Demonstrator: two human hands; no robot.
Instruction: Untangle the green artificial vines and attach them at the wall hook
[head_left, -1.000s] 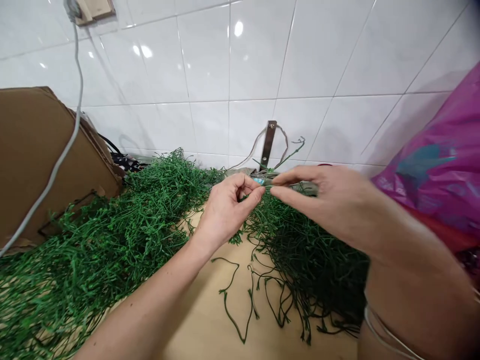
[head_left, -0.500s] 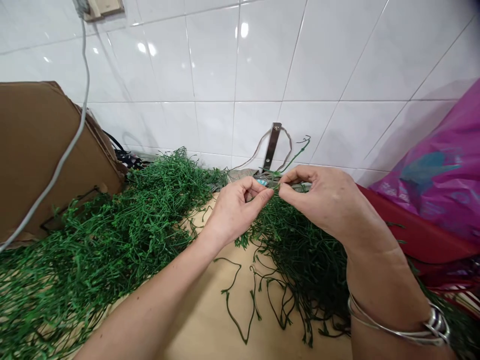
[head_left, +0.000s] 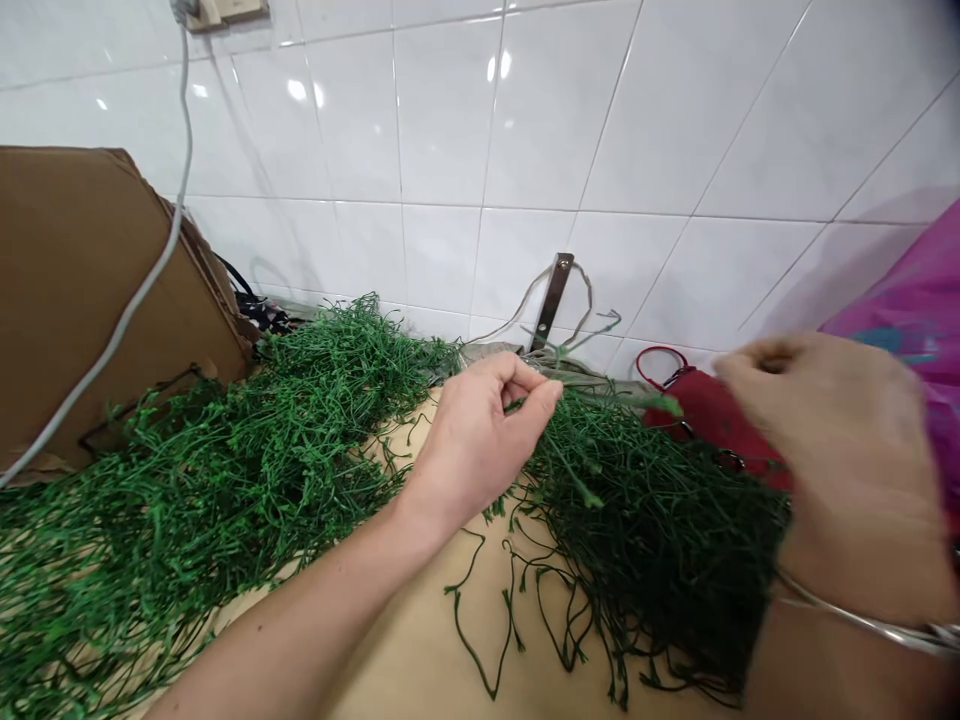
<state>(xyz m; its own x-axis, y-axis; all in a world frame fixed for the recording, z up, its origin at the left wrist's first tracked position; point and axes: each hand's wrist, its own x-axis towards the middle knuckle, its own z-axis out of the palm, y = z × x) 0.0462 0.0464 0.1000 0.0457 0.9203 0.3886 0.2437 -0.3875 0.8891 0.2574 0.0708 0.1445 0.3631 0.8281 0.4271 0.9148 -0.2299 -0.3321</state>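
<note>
My left hand (head_left: pixel 491 425) is near the middle, thumb and forefinger pinched on a thin green sprig (head_left: pixel 576 470). Its blurred stems fan out past the fingertips, up, right and down. My right hand (head_left: pixel 832 440), with a silver bangle at the wrist, is smeared by motion at the right, apart from the left; its fingers are too blurred to show whether they hold anything. Below and between the hands lies a dark heap of green sprigs (head_left: pixel 675 530). A brighter green heap (head_left: pixel 300 440) spreads to the left of my left forearm.
A brown cardboard box (head_left: pixel 90 300) stands at the left, with a grey cable (head_left: pixel 154 270) hanging before it. A metal strip (head_left: pixel 553 298) leans by the tiled wall (head_left: pixel 435 120). A red pouch (head_left: pixel 705 415) and a pink plastic bag (head_left: pixel 919 300) are at the right. Loose stems lie on the tan surface (head_left: pixel 420 650).
My right hand has moved away from the left hand's fingertips toward the right and is now blurred. The left hand keeps its pinch, and the sprig's stems now spread out beside it.
</note>
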